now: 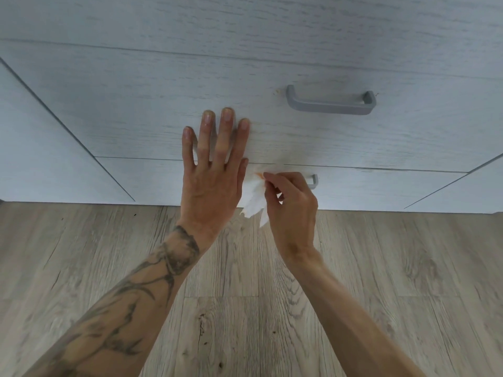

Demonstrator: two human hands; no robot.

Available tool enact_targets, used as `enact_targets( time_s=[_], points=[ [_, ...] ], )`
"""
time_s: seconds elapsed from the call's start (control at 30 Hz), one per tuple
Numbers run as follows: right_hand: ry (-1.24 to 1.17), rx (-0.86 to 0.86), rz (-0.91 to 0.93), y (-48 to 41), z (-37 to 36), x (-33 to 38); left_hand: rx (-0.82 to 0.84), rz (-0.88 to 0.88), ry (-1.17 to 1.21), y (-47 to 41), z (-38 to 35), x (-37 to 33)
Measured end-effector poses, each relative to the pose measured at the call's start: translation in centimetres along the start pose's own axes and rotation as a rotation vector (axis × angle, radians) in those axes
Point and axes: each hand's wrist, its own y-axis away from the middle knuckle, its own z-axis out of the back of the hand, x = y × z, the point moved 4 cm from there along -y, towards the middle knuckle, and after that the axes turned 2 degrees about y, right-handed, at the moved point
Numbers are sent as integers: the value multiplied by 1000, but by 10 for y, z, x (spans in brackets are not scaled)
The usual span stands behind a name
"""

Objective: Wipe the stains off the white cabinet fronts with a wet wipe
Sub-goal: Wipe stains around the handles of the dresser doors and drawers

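The left hand [212, 175] lies flat, fingers straight, against the white wood-grain drawer front [136, 110], apparently bracing it against the rubbing. The right hand [288, 202] pinches the crumpled white wet wipe [254, 202], orange-smeared at its tip, onto the front's lower edge.
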Motion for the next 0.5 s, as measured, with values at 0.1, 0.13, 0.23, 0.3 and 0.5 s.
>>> enact_targets(
  time_s=[0.1, 0.13, 0.23, 0.3, 0.5],
  points=[
    [52, 31, 20, 2, 7, -4, 22, -5, -5, 0, 2, 1],
    [52, 19, 12, 2, 12, -7, 38, -6, -5, 0, 4, 1],
    [39, -16, -55, 3, 31, -15, 90, -3, 0, 1, 9, 0],
    [5, -9, -79, 3, 41, -15, 130, -5, 16, 1, 16, 0],
    [-154, 88, 21, -11, 51, 22, 229, -72, 22, -4, 54, 10]
  ],
)
